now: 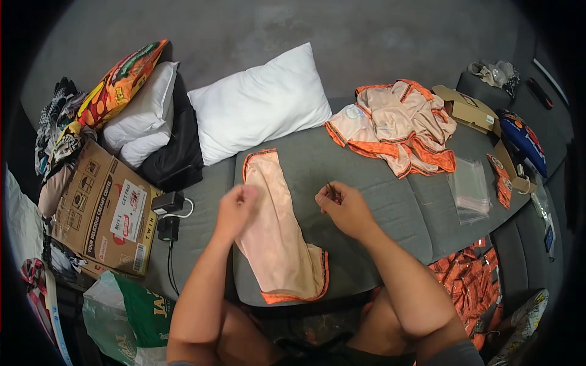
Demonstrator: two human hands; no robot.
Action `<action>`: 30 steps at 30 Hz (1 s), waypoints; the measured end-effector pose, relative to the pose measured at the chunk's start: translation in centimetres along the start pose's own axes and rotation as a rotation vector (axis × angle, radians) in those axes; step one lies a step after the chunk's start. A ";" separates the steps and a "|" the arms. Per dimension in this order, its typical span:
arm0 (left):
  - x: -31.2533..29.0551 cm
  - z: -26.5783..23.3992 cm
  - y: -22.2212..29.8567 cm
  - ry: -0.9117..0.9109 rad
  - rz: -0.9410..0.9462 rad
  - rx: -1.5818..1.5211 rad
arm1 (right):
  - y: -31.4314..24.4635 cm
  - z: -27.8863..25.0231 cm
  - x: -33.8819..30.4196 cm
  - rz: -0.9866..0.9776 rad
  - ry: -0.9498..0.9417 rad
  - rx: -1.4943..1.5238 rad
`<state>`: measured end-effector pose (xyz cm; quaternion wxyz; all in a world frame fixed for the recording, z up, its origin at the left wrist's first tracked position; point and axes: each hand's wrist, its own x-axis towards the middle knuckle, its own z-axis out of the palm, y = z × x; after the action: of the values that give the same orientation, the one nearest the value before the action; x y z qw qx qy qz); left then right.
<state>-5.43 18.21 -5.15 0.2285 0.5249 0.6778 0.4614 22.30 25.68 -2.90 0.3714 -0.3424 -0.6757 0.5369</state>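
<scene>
A peach garment piece (278,235), apparently satin-like, is laid lengthwise at the centre of the frame on a grey upholstered sofa (378,213). Its top and bottom ends are bordered by orange patterned edging (293,298). The edging is judged to be already attached; what is left to be done on the piece cannot be determined. The left hand (237,210) is held over its upper left edge, blurred; whether its fingers are spread or pinching cloth cannot be told. Right of the piece, a small dark tool (332,191), possibly thread snips, is pinched in the fingers of the right hand (347,210). A similar orange-trimmed garment (406,122) is heaped in soft folds at upper right, its stage of completion unclear. Thin, glossy clear plastic sleeves (470,192) are stacked at right. A plump white pillow (259,104) is seen at upper centre, and a stiff, boxy cardboard carton (91,207) at left.
</scene>
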 end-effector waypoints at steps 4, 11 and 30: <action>8.0 0.5 -4.2 0.289 0.044 0.211 | 0.4 0.3 0.3 -0.035 0.071 -0.174; 14.7 0.2 -8.3 0.126 -0.137 0.236 | 0.5 -0.4 1.0 -0.037 0.115 -0.341; -9.1 -1.6 8.1 -0.392 -0.003 -0.841 | -2.1 2.6 -2.1 -0.350 -0.540 -0.031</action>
<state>0.49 9.38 1.04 0.5462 0.4629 0.3764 0.5880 20.90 22.22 -1.50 0.2604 -0.0718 -0.8066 0.5258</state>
